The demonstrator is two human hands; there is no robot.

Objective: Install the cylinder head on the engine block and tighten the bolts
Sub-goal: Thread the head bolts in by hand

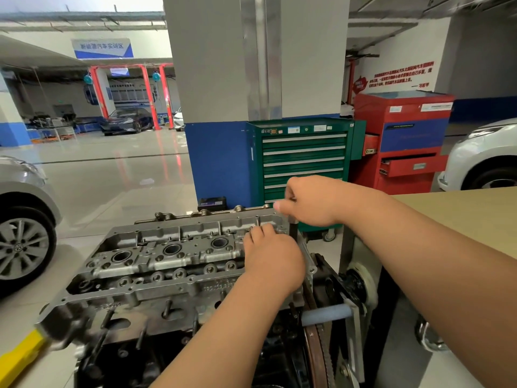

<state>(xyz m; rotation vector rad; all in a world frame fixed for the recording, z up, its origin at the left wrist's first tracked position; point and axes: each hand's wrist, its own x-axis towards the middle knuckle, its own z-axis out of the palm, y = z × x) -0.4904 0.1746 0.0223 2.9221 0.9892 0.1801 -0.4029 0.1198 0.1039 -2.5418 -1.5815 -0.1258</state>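
Note:
The grey aluminium cylinder head (pixel 167 256) lies on the dark engine block (pixel 156 357), which is mounted on a stand. My left hand (pixel 272 257) rests on the head's right end. Its fingertips are bunched around the foot of a thin upright bolt (pixel 257 219). Above the head's far right corner, my right hand (pixel 310 203) is closed on the top of a wrench (pixel 293 229). The wrench's dark shaft runs straight down beside the head. The shaft's lower end is hidden behind my left hand.
A green tool cabinet (pixel 303 161) and a red one (pixel 405 141) stand behind the engine against a blue-and-grey pillar (pixel 218 107). A tan tabletop (pixel 461 214) lies on the right. A grey car (pixel 22 219) is on the left, a white car (pixel 486 158) on the right. A timing belt (pixel 319 354) hangs at the engine's right end.

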